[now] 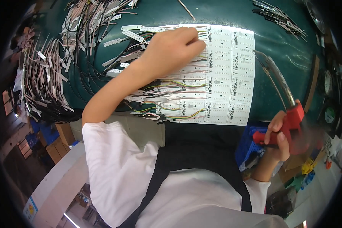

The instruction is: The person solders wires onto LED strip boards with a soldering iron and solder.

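Observation:
A white circuit board panel (219, 114) lies flat on the green table, with rows of small dark parts on it. Thin coloured wires (195, 84) run from its middle columns out to the left, ending among small white strips and black cables. Over the upper part of the panel my left hand (174, 45) is closed, fingertips bent down near the wire ends; what it pinches is hidden. My right hand (278, 133) grips a red soldering gun (292, 117) by its handle. The gun's long metal tip and a thin feed tube point up and left, toward the panel's right edge.
Bundles of wired strips (45, 76) hang over the table's left edge, with another heap (87, 26) at the back left. Dark strips (279, 17) lie back right, and a thin stick (187, 9) at the far edge. A blue crate (244, 146) stands below the table, near my right forearm.

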Demonstrator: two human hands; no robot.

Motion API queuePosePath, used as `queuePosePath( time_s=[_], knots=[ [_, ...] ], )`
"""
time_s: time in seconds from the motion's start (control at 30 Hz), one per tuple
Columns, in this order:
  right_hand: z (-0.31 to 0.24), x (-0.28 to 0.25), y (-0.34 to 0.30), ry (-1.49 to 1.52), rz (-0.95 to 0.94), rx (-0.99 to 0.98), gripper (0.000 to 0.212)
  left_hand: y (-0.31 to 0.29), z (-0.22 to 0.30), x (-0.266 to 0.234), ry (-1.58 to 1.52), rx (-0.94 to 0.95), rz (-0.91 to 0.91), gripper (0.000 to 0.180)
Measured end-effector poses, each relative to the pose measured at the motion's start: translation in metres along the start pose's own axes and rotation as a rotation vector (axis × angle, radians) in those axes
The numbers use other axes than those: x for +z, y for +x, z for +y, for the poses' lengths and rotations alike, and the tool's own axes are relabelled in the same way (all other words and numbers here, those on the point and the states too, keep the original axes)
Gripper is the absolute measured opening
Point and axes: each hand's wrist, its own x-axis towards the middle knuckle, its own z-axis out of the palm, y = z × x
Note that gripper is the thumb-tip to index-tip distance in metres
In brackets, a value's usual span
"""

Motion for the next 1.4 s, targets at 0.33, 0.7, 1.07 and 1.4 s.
queuePosePath(
  time_s=[0.33,0.7,1.07,1.4],
  knots=[
    [0.017,0.002,-0.051,0.077,0.106,-0.093,0.082,0.054,-0.090,-0.005,-0.268,0.344,-0.052,0.006],
    [0.034,0.015,-0.089,0.032,0.073,0.076,0.084,0.014,0.023,-0.040,-0.344,-0.161,-0.013,0.006],
    [0.044,0.016,-0.115,-0.012,0.033,0.270,0.085,-0.047,0.105,-0.015,-0.610,-0.490,-0.130,0.007],
    [0.050,0.017,-0.117,-0.037,0.044,0.266,0.078,-0.046,0.106,-0.007,-0.499,-0.482,-0.077,0.007]
  ],
)
